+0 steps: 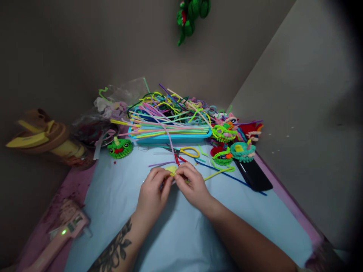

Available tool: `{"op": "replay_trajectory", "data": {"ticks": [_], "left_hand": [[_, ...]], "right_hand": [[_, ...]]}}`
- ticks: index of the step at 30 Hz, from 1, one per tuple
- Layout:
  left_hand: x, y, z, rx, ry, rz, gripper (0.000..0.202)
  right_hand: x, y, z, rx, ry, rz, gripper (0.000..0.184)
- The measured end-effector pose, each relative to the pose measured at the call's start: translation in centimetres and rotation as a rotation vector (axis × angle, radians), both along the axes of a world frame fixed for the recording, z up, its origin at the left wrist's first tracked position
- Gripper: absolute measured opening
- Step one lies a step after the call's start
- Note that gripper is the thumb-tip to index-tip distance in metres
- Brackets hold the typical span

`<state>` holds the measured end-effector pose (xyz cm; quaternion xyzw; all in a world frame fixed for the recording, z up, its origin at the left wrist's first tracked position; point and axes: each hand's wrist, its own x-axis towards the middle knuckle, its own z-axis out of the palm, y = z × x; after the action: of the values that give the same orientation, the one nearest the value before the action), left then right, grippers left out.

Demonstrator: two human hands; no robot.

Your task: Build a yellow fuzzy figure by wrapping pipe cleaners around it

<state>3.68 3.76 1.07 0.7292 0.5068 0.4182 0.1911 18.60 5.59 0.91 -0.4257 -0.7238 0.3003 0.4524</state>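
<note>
Over the blue cloth, my left hand (155, 186) and my right hand (193, 186) meet fingertip to fingertip. Both pinch a small pale-yellow fuzzy piece (171, 169), which looks like shaped pipe cleaner; the fingers hide much of it. A yellow-green pipe cleaner (218, 173) runs out to the right from behind my right hand, and I cannot tell whether it joins the piece. Just beyond the hands lie scissors with yellow handles (190, 152), a dark blue pipe cleaner (238, 180) and a purple one (159, 164).
A blue tray (172, 139) heaped with pipe cleaners stands at the back. A green fuzzy figure (120, 148) sits left; more figures (222, 155) and a black phone (255, 176) are right. A pink glue gun (72, 224) with a lit green light lies at the left edge.
</note>
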Motion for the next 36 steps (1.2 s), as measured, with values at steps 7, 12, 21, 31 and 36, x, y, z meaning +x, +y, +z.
{"op": "replay_trajectory", "data": {"ticks": [7,12,21,31,36], "left_hand": [[-0.2,-0.5,-0.5,0.228,0.245,0.028,0.012],[-0.3,-0.2,0.2,0.111,0.095,-0.023,0.013],[-0.5,0.7,1.1,-0.337,-0.231,-0.005,0.012],[-0.6,0.5,1.1,-0.322,-0.115,-0.039,0.01],[-0.6,0.4,1.6,-0.382,-0.057,-0.039,0.016]], "right_hand": [[0.0,-0.2,-0.1,-0.056,-0.024,-0.02,0.011],[0.2,0.1,-0.1,-0.064,-0.035,-0.022,0.011],[0.7,0.1,-0.1,0.162,-0.176,0.09,0.009],[0.7,0.1,0.1,0.054,-0.146,0.108,0.011],[0.5,0.0,0.5,-0.042,-0.058,0.103,0.013]]}}
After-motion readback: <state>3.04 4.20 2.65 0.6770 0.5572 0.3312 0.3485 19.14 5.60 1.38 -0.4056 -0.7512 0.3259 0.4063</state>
